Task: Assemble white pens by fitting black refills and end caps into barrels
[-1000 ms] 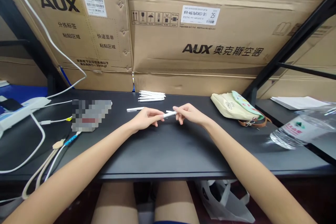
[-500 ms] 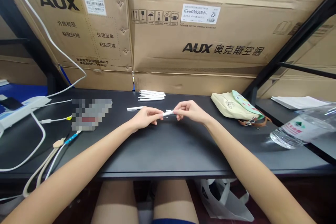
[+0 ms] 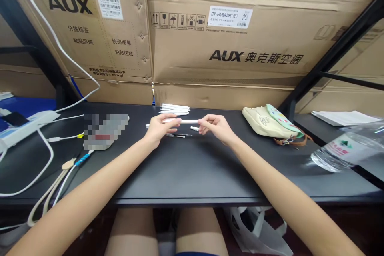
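A slim white pen [image 3: 189, 121] is held level just above the desk, with one end in each hand. My left hand [image 3: 157, 129] is closed, its fingertips pinching the left end. On the other side my right hand [image 3: 216, 127] pinches the right end between thumb and fingers. A thin pen refill [image 3: 180, 136] with a dark part lies on the desk below the pen. Close to my right fingertips is a short white pen part [image 3: 194, 128]. Beyond my hands, several white pens [image 3: 175, 109] lie in a pile. Another white piece shows partly behind my left hand.
Cardboard boxes [image 3: 225, 70] stand along the back of the black desk [image 3: 189, 172]. To the right are a cream pouch [image 3: 261, 122] and a water bottle [image 3: 342, 150]. A blurred-out device [image 3: 103, 132], cables and a white power strip [image 3: 28, 128] lie on the left.
My hands have moved apart. The white pen now spans the gap between them, where before only a short piece showed. The refill and the short part on the desk are more visible.
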`<control>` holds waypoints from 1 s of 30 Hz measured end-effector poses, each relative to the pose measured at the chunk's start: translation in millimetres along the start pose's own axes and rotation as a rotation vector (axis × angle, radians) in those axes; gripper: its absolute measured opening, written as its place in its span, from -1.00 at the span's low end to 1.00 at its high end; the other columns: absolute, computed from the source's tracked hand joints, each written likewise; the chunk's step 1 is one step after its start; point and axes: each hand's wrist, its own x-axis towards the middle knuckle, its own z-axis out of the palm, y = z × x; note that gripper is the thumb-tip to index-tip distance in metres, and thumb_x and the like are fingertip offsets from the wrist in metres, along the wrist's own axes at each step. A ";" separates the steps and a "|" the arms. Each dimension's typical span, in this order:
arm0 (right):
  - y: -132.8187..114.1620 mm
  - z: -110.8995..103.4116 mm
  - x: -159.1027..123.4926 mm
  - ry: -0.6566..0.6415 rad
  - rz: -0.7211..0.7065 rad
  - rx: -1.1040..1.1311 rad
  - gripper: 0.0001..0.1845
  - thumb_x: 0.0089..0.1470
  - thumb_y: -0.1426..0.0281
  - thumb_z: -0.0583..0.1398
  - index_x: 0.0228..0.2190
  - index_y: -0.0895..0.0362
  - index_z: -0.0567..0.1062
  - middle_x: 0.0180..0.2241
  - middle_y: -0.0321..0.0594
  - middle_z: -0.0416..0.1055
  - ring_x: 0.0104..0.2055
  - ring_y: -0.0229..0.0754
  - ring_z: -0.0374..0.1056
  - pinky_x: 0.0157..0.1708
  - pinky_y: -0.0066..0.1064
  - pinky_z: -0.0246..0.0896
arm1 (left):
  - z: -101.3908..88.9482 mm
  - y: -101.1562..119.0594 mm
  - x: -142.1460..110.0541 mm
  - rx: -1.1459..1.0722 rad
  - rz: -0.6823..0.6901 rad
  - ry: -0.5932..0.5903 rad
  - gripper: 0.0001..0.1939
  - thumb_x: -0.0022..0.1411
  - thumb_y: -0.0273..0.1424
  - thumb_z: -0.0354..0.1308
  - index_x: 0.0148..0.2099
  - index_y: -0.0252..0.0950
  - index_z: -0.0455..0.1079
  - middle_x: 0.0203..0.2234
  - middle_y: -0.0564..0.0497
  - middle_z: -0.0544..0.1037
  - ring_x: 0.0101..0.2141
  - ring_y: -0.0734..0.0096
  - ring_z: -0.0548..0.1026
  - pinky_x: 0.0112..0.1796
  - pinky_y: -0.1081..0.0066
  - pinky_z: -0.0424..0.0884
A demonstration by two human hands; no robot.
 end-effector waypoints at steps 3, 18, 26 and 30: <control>1.3 18.4 -6.9 0.151 -0.214 -0.186 -0.67 -0.06 0.10 0.24 -0.50 0.15 0.49 -0.55 -0.20 0.47 -0.52 -0.22 0.36 -0.46 -0.37 0.31 | -2.8 2.7 4.7 -0.178 -0.034 0.132 -0.70 -0.09 -0.45 0.34 -0.26 -0.35 0.39 -0.38 -0.05 0.55 -0.34 0.39 0.53 -0.30 0.41 0.45; 11.3 46.5 -14.3 0.243 -0.878 -0.680 -0.85 0.12 0.36 0.14 -0.41 0.10 0.50 -0.54 -0.22 0.46 -0.52 -0.26 0.35 -0.38 -0.39 0.32 | 5.9 3.9 1.1 -0.459 -0.063 0.162 -0.77 0.07 -0.64 0.16 -0.20 -0.35 0.30 -0.44 -0.04 0.56 -0.38 0.46 0.54 -0.17 0.37 0.44; 12.7 45.4 -14.5 0.223 -0.825 -0.663 -0.84 0.13 0.35 0.12 -0.40 0.09 0.50 -0.52 -0.21 0.46 -0.48 -0.25 0.37 -0.35 -0.38 0.33 | 4.5 5.7 1.9 -0.457 -0.059 0.155 -0.83 0.06 -0.62 0.18 -0.26 -0.35 0.33 -0.41 -0.05 0.56 -0.32 0.42 0.54 -0.13 0.35 0.43; 11.8 44.6 -14.8 0.219 -0.807 -0.659 -0.83 0.13 0.34 0.12 -0.42 0.10 0.49 -0.53 -0.21 0.45 -0.49 -0.25 0.36 -0.39 -0.40 0.30 | 3.3 6.1 3.0 -0.454 -0.053 0.148 -0.82 0.06 -0.63 0.18 -0.26 -0.36 0.34 -0.42 -0.04 0.56 -0.34 0.45 0.54 -0.14 0.36 0.43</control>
